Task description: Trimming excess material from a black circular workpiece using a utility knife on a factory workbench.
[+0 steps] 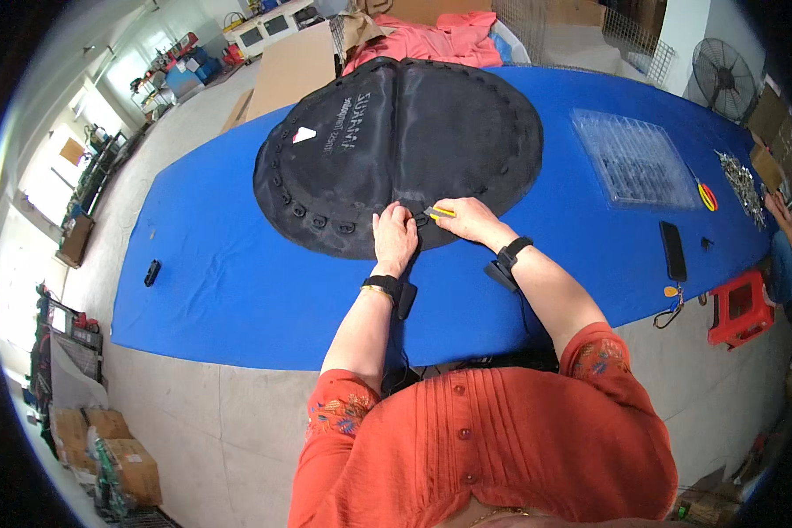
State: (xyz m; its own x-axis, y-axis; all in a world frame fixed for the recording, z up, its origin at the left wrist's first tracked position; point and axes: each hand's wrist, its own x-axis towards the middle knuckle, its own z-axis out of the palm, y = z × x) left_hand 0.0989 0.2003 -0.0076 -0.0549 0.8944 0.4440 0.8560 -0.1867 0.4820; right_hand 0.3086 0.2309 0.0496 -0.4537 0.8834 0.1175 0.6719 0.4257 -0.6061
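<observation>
A red shirt (466, 440) is closest, with a blue counter (220, 308) past it at 12 o'clock. From the middle of the big round black mat (449, 123) on that counter, a little black thing (152, 273) sits far out at 8 o'clock. Small black loops (319, 222) run along the mat's edge at 7 o'clock. The left hand (396, 238) rests on the edge at 6 o'clock, fingers together; I can't tell if it pinches anything. Just right, between 5 and 6 o'clock, the right hand (471, 222) grips a small yellow tool (442, 213) over the edge. Some clear plastic (634, 158) lies at 3 o'clock. Farther right are a black phone (672, 251) at 4 o'clock and scissors (707, 196) near 3 o'clock.
</observation>
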